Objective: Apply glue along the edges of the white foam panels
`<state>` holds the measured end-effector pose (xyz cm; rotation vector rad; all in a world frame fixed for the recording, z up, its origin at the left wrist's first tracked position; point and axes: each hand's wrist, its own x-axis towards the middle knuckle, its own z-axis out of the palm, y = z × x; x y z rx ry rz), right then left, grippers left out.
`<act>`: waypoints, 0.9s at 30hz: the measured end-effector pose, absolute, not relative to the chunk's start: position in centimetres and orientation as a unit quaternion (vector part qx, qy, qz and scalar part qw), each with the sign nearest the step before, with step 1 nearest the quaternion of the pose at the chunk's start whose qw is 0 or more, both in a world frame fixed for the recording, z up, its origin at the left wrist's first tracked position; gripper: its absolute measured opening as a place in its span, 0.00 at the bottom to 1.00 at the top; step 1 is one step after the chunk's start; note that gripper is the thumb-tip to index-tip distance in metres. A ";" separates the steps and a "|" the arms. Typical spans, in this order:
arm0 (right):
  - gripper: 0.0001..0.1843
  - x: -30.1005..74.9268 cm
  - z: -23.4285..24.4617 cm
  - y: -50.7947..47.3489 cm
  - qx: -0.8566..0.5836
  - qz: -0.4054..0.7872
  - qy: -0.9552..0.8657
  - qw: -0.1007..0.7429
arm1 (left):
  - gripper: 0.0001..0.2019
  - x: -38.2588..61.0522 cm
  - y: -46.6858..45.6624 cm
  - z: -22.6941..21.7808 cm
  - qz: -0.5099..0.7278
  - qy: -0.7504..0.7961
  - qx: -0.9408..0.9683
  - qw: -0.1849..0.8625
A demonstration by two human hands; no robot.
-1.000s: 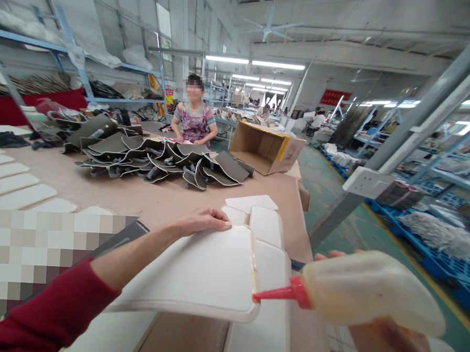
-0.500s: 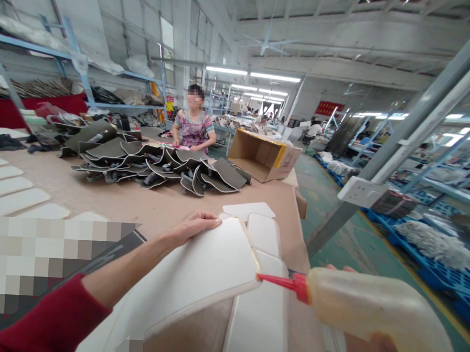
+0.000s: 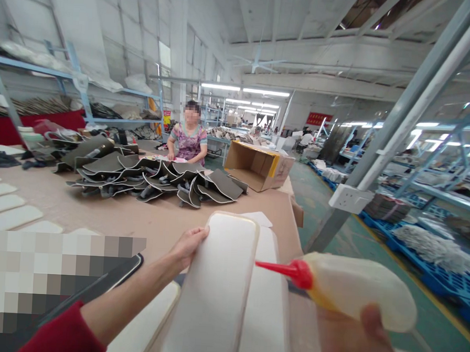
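My left hand (image 3: 192, 244): pinches white, flat, round-cornered panel (image 3: 221, 285) over brown table (image 3: 282, 207), toward its right edge.
My right hand (image 3: 368, 340): grips translucent plastic bottle (image 3: 363, 288).
Progress: panel's top rim appears coated; lower end unseen.

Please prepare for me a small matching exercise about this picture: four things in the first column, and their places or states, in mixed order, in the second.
Things:
1. squeeze bottle
2. long white panel
3. cardboard box
4. wall-type socket

Places or states:
A. fixed to a slanting grey post
B. held at its edge by the left hand
C. standing on the brown table, its opening visible
D. in the right hand, red nozzle pointing left

Right pairs: 1-D, 2-B, 3-C, 4-A
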<state>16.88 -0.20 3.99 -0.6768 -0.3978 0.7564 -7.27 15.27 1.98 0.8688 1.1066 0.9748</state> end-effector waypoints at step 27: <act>0.17 18.4 0.3 0.8 -0.321 0.400 0.015 0.858 | 0.37 -6.9 5.6 -11.3 0.335 0.386 0.279 0.813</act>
